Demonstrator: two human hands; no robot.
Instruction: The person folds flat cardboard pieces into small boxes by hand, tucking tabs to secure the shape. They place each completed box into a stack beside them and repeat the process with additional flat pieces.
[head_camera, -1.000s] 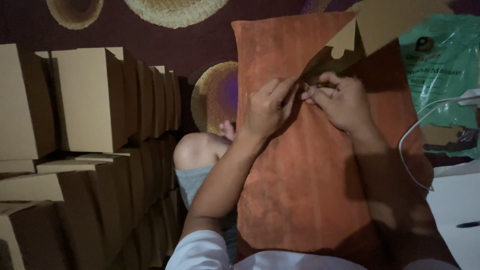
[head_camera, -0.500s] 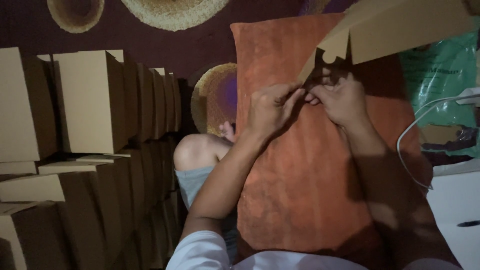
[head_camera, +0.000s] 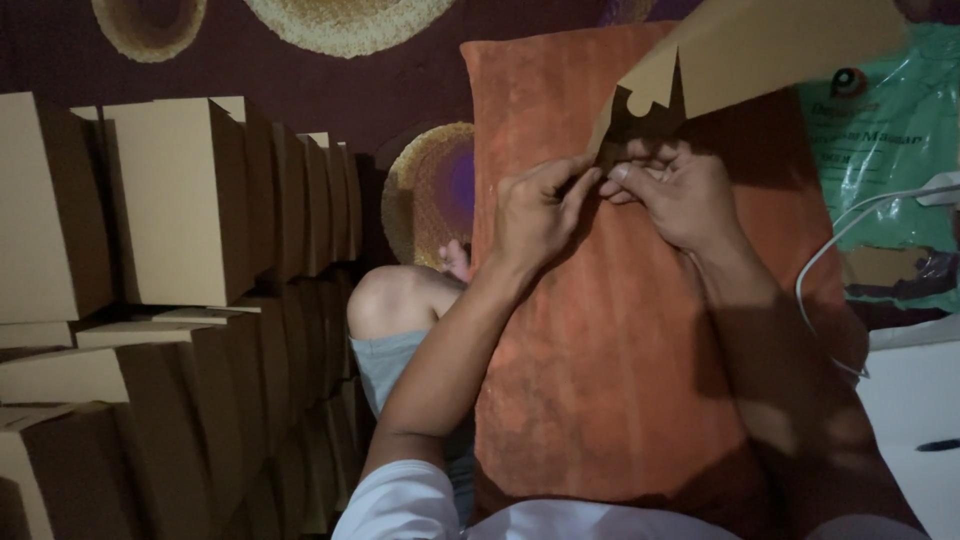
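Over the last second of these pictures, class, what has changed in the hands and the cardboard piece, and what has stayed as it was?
The flat cardboard piece has swung up and toward the top right, so more of it leaves the frame. The left hand and right hand shifted slightly up with it, both still pinching its notched lower corner. The orange cushion, the stacked boxes on the left and the green bag stayed put.

Dark patterned carpet under an orange cushion

The carpet (head_camera: 300, 70) carries everything: the orange cushion (head_camera: 600, 350) lies directly beneath the pinching fingers, stacked brown boxes (head_camera: 170, 300) stand well off to their left, and a green plastic bag (head_camera: 880, 170) lies to their right, with a white cable (head_camera: 840, 250) looping across it and a white sheet (head_camera: 915, 400) nearer the body.
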